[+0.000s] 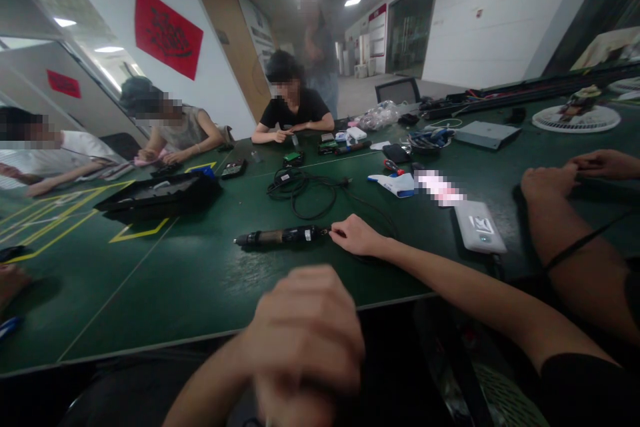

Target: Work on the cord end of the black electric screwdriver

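A black electric screwdriver [283,237] lies flat on the green table [200,280], its tip pointing left. My right hand [356,235] reaches in from the lower right and pinches the screwdriver's rear end, where the cord comes out. My left hand [305,333] hovers close to the camera above the table's near edge. It is curled into a blurred fist, and I cannot see whether anything is inside it.
A coiled black cable [300,188] lies behind the screwdriver and a black tray [160,195] sits to the left. A white device [480,227] rests at the right beside a co-worker's forearms [555,200]. Other people sit along the far-left side among small tools.
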`<state>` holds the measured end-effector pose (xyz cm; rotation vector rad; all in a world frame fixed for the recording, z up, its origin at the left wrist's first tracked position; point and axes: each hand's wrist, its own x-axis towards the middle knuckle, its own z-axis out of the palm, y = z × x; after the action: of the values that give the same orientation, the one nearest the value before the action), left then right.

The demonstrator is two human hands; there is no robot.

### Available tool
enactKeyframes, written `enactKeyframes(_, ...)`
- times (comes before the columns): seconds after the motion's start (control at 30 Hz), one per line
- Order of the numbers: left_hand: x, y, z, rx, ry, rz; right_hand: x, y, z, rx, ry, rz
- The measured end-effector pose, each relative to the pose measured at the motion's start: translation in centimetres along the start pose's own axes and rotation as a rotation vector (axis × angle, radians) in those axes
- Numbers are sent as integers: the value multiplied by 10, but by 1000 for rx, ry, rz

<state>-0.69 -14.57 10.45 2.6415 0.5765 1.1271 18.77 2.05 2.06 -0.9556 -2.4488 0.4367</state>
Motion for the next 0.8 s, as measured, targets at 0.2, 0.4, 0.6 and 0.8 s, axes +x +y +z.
enactKeyframes(0.2,17,-135,4,371,-286,-175,1,2,3,-41,17,-21)
enactKeyframes(0.4,-19,-171,24,453,-293,-144,3,0,3,-70,7,-1)
enactKeyframes(0.6,-18,-177,28,541,-232,-173,2,-2,1,-52,-12,-9)
enactKeyframes(0.8,-19,-179,29,584,-224,-166,2,-4,1,-82,-10,24)
